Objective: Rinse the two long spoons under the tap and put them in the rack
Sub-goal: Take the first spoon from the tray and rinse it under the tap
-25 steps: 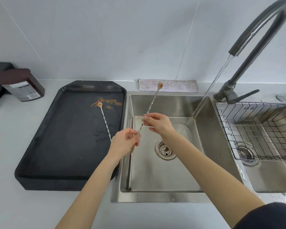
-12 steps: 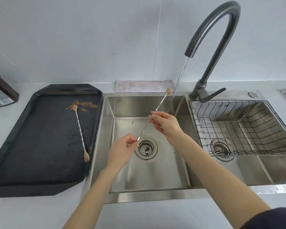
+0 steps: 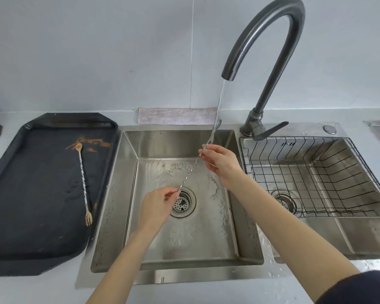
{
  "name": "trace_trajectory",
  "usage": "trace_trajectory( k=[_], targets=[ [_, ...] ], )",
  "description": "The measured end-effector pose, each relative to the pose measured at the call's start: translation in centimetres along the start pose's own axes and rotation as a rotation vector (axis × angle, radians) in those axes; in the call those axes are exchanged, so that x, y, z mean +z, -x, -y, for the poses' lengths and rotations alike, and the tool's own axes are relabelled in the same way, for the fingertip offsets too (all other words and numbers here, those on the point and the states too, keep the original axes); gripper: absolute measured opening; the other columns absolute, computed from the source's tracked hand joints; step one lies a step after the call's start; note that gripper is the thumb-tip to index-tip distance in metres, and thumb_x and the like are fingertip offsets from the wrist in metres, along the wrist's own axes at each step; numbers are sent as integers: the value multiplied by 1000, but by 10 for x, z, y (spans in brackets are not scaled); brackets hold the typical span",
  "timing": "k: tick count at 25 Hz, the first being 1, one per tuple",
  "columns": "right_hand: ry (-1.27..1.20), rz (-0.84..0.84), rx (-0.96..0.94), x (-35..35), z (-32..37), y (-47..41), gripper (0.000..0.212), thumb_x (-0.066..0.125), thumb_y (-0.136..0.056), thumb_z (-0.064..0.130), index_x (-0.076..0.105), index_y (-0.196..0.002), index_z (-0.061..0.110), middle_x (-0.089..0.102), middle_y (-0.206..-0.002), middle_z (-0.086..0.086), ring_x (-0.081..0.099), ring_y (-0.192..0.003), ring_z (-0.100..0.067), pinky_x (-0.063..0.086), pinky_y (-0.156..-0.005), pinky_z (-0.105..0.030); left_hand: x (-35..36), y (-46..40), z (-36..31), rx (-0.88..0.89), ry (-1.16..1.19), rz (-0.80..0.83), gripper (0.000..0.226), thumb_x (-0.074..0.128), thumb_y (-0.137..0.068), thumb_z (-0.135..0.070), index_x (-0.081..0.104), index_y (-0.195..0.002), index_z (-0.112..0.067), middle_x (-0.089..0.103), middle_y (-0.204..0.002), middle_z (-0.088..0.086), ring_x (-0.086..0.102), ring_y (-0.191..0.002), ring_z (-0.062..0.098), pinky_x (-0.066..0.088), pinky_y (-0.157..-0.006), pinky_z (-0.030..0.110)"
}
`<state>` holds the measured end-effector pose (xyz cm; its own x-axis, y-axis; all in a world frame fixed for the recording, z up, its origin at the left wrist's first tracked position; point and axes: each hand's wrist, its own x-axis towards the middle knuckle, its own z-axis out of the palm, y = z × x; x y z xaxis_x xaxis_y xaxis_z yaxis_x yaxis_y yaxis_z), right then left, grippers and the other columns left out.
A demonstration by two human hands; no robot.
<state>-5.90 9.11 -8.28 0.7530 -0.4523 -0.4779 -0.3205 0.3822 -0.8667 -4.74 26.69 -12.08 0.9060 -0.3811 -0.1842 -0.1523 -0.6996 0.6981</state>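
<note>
The long twisted-steel spoon (image 3: 193, 163) is slanting over the steel sink (image 3: 130, 194), bowl under the tap's stream (image 3: 220, 102), the right hand (image 3: 222, 164) pinching mid-shaft nearer the wire rack (image 3: 338, 172), the left hand (image 3: 160, 205) pinching its lower end.

Both bare forearms reach forward, converging slightly; the left hand (image 3: 157, 206) sits lower and nearer, its thumb and forefinger pinched together with the other fingers curled under; the right hand (image 3: 221, 163) is raised higher and farther out, wrist bent, fingertips (image 3: 203, 153) pinched shut, pointing left; a dark sleeve covers the right upper arm.
</note>
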Motion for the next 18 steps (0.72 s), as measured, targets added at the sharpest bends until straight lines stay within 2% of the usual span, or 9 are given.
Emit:
trace_trajectory(
  k=[3, 5, 8, 10, 16, 18],
  targets=[
    [-77, 1, 1, -3, 10, -8, 19, 55, -90, 2, 60, -82, 19, 65, -80, 3, 61, -70, -6, 44, -62, -17, 1, 0, 2, -12, -16, 25, 23, 58, -89, -26, 72, -102, -14, 76, -95, 2, 62, -75, 10, 39, -63, 8],
    [-123, 4, -17, -5, 21, -13, 19, 53, -91, 1, 59, -82, 17, 65, -79, 2, 61, -71, -8, 45, -60, -16, 1, 1, 5, -20, -24, 58, 23, 57, -89, -27, 72, -101, -13, 76, -90, 6, 57, -67, 9, 40, -62, 12],
    [-154, 24, -62, -4, 36, -15, 21, 51, -92, 1, 59, -81, 16, 62, -78, 0, 59, -71, -9, 46, -59, -15, 1, 2, 8, -23, -30, 98, 25, 55, -90, -29, 72, -102, -14, 76, -91, 2, 64, -77, 12, 46, -70, 18],
    [-149, 27, -92, -2, 47, -13, 22, 53, -90, 1, 60, -79, 18, 59, -73, 1, 57, -65, -8, 45, -59, -15, 1, 1, 8, -29, -28, 104, 25, 54, -91, -29, 72, -98, -14, 75, -86, 0, 62, -72, 10, 44, -67, 15],
    [-46, 30, -98, 2, 39, -8, 18, 62, -87, 7, 59, -73, 18, 55, -71, -1, 49, -62, -11, 42, -58, -18, 8, 0, 0, -17, -15, 143, 23, 50, -92, -18, 71, -93, -11, 66, -75, -4, 64, -77, 16, 49, -79, 30],
    [15, 10, -108, 1, 29, -6, 16, 61, -87, 7, 60, -74, 17, 57, -70, -3, 48, -61, -13, 39, -57, -20, 8, -2, -5, 1, -4, 145, 22, 49, -92, -16, 71, -94, -13, 65, -74, -5, 62, -69, 14, 48, -75, 28]
  ],
)
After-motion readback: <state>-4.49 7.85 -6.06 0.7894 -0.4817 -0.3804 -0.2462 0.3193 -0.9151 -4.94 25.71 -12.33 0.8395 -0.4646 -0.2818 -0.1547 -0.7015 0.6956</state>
